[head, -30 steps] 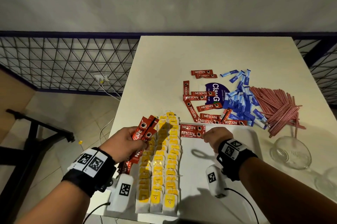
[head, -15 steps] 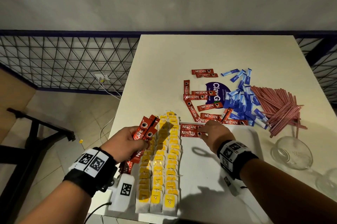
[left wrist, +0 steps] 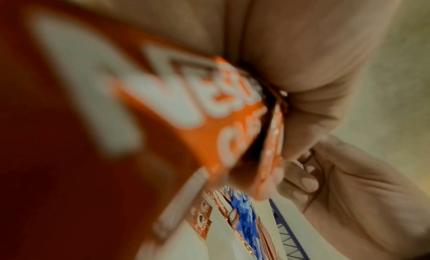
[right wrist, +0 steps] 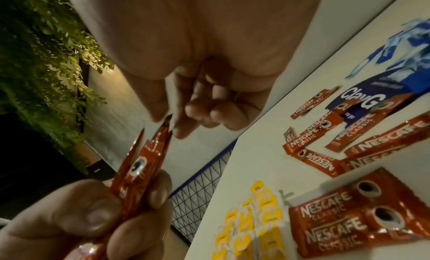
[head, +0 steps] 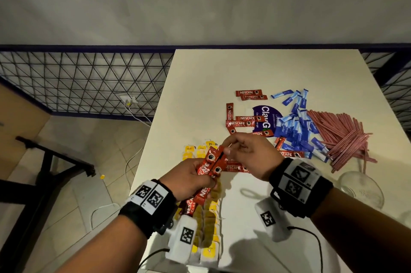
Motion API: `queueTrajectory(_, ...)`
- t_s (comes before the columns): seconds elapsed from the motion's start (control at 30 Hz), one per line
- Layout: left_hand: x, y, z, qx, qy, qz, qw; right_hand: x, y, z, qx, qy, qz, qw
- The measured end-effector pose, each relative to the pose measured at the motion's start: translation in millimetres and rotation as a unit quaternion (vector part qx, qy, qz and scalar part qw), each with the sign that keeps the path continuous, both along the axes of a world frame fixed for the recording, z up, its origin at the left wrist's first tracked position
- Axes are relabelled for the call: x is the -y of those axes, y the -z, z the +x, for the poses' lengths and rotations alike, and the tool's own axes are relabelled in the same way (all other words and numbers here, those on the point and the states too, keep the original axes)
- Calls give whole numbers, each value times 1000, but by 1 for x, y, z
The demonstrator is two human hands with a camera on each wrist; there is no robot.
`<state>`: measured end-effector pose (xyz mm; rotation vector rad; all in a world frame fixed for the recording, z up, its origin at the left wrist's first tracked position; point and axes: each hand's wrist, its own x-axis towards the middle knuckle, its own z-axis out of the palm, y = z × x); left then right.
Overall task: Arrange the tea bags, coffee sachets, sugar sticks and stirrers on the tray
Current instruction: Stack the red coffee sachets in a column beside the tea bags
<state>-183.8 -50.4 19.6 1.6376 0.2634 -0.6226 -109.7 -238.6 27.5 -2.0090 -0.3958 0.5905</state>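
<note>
The left hand (head: pixel 189 178) is clamping a bundle of Nescafé sachets (head: pixel 208 167) above the tea bags (head: pixel 209 217); the right hand (head: pixel 249 157) is pinching one sachet's tip. Coffee-laying step, likely; next, setting it beside the two sachets on the tray (head: pixel 244 217).

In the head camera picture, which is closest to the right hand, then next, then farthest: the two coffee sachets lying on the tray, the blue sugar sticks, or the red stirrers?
From the right hand:
1. Two coffee sachets on the tray, just under its fingers.
2. Blue sugar sticks, heaped beyond the hand, toward the right.
3. Red stirrers, piled farther right, past the sugar sticks.
</note>
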Motion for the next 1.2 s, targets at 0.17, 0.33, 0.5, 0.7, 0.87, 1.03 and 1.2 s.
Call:
queueTrajectory(0.17,1,2,3,21,-24,5,999,18,6,5,-1,105,15,994)
queueTrajectory(0.33,5,10,7,19,-186,-106,977,35,9,4,-37,179,85,979)
queueTrajectory(0.5,13,5,13,29,-264,-180,947,42,4,-3,-57,156,138,976)
queueTrajectory(0.7,16,1,15,26,-227,-168,959,46,0,-11,-31,109,110,987)
queueTrajectory(0.87,12,5,13,32,-198,-121,972,46,5,-7,-56,111,100,987)
queueTrajectory(1.03,11,9,13,31,-194,-100,975,49,10,-2,-81,111,95,986)
queueTrajectory(1.2,9,16,11,25,-157,-23,987,58,36,1,-141,178,60,972)
